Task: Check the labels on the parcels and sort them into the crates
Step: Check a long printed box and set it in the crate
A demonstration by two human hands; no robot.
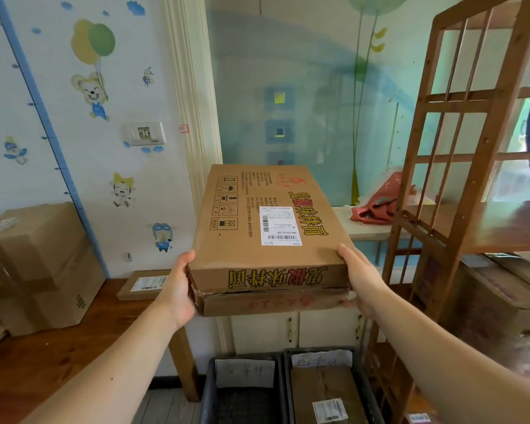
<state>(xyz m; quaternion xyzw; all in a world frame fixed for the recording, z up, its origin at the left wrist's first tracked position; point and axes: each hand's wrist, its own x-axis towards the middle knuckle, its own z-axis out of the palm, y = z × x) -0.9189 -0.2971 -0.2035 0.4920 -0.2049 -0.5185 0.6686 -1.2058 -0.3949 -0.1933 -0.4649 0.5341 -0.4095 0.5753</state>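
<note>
A flat brown cardboard parcel (242, 234) with yellow and red printing is held up in front of me, its top face showing a white shipping label (278, 225). My left hand (178, 289) grips its near left corner, thumb on top. My right hand (360, 280) grips the near right corner the same way. Below on the floor stand two dark crates with handwritten paper tags: the left crate (207, 393) shows only its mesh bottom, the right crate (369, 393) holds a brown parcel (325, 384) with a label.
A wooden table (58, 347) at the left carries stacked cardboard boxes (40, 267) and a flat labelled parcel (146, 284). A wooden shelf rack (459, 179) stands at the right with boxes (499, 307) under it. A red cloth (377, 203) lies on the white cabinet behind.
</note>
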